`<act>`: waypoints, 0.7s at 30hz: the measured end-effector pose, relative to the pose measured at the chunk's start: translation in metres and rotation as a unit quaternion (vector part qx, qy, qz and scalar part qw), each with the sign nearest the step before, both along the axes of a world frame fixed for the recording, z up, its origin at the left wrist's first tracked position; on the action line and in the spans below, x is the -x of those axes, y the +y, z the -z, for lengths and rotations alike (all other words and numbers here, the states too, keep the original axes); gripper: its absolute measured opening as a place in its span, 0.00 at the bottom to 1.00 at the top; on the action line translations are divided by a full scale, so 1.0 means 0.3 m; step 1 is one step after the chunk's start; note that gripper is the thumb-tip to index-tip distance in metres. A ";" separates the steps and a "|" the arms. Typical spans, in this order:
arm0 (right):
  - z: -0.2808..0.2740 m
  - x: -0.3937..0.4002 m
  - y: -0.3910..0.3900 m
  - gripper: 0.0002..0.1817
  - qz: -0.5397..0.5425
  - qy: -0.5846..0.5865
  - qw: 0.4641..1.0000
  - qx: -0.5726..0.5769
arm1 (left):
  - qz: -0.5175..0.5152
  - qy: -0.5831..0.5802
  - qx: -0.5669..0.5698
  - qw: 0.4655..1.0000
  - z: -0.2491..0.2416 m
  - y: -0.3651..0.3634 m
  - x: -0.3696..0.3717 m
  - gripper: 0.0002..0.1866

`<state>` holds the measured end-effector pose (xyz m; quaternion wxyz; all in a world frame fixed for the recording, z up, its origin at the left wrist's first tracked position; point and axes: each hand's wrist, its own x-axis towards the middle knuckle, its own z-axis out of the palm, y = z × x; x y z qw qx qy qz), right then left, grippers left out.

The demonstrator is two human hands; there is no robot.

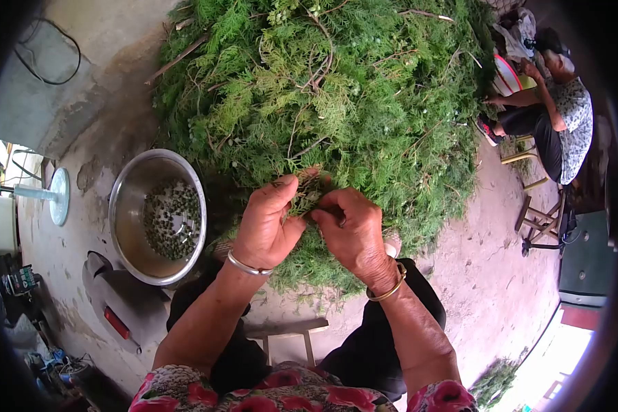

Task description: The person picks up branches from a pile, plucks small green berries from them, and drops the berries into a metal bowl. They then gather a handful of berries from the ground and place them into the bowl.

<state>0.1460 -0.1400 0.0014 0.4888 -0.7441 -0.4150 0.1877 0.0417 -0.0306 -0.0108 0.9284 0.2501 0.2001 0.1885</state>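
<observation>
Both hands meet over the near edge of a large heap of green conifer branches (pixel 384 110). My left hand (pixel 264 226), a silver bangle at its wrist, is closed around a small conifer sprig (pixel 309 192). At the sprig's right side my right hand (pixel 353 233), with a gold-coloured bangle, has thumb and fingers pinched together. Whatever sits between those fingertips is too small to make out. To the left stands a metal basin (pixel 127 220) with many small round green cones (pixel 168 223) in its bottom.
A person (pixel 563 117) sits on a stool at the heap's right side. A red-handled tool (pixel 117 323) lies on grey material beside the basin. A fan (pixel 58 196) stands at far left, a small wooden stool (pixel 542 223) at right. Loose sprigs litter the floor near my feet.
</observation>
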 end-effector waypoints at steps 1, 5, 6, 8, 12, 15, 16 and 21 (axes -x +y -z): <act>0.002 0.000 0.000 0.09 0.012 0.048 0.999 -0.003 | -0.003 -0.001 0.016 1.000 0.004 0.000 -0.001 0.21; -0.017 -0.001 0.006 0.09 0.037 0.197 0.980 0.008 | -0.083 -0.006 0.086 0.993 -0.010 -0.019 -0.015 0.16; -0.006 0.003 0.006 0.09 0.037 0.166 0.985 0.002 | -0.079 -0.016 0.089 0.993 -0.032 -0.022 -0.022 0.16; -0.006 0.005 0.003 0.10 0.039 0.136 0.990 -0.003 | -0.073 -0.025 0.093 0.993 -0.038 -0.026 -0.029 0.16; -0.017 -0.016 0.008 0.13 0.088 0.345 0.934 0.006 | -0.047 -0.023 -0.001 0.999 -0.006 -0.033 -0.034 0.20; 0.000 -0.018 -0.003 0.15 0.063 0.379 0.923 -0.016 | -0.038 -0.013 -0.098 0.994 -0.008 -0.053 -0.039 0.23; 0.003 -0.019 -0.008 0.17 0.026 0.320 0.947 0.001 | -0.041 -0.025 -0.116 0.992 -0.013 -0.060 -0.042 0.24; 0.007 -0.032 -0.009 0.17 0.073 0.560 0.824 -0.033 | -0.035 -0.013 -0.095 0.995 -0.021 -0.040 -0.034 0.25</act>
